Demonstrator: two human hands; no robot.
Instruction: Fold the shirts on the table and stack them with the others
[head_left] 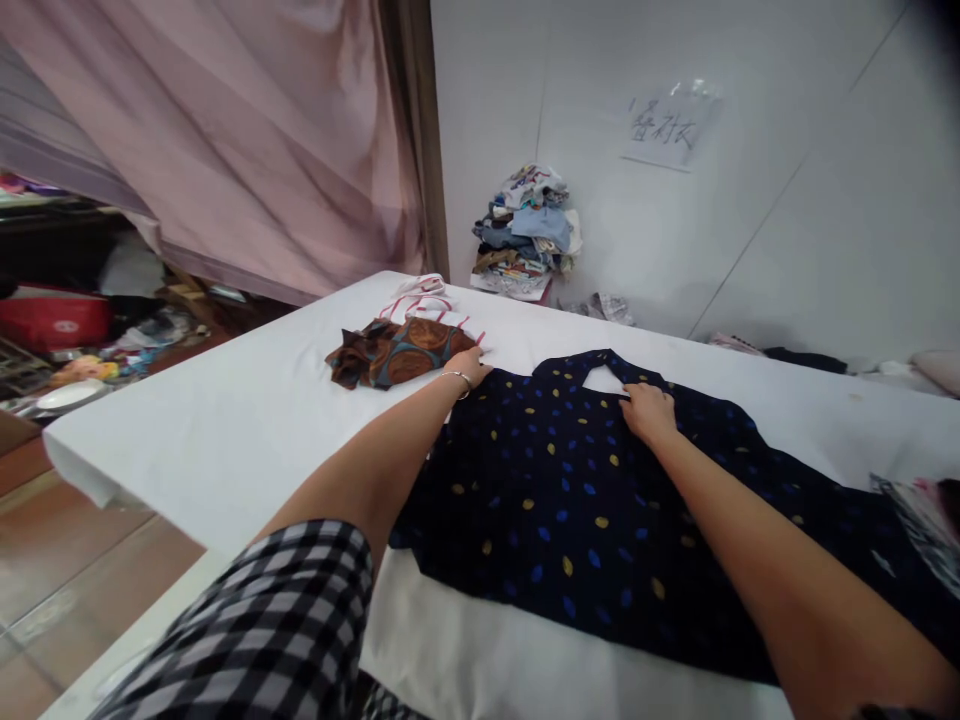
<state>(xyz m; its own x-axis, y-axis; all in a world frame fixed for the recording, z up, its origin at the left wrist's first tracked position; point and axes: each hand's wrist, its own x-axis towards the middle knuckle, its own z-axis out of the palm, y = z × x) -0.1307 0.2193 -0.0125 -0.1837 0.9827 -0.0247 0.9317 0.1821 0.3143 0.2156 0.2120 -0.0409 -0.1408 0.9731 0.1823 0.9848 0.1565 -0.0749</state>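
Note:
A dark navy shirt (555, 500) with blue and yellow leaf-like spots is spread over the white-covered table in front of me. My left hand (466, 370), with a bracelet on the wrist, is closed at the shirt's far left corner, its fingertips partly hidden. Beside that hand lies a crumpled brown patterned cloth (397, 352). At the shirt's neck opening, my right hand (649, 412) pinches the fabric edge. White cloth shows through the opening, and the shirt's right part stretches past my right forearm.
Behind the brown cloth lies a white garment with red stripes (420, 298). A tall pile of clothes (529, 230) stands by the wall, and more fabric (919, 520) lies at the right. A pink curtain (300, 130) hangs at the left. The table (187, 430) ends over a tiled floor.

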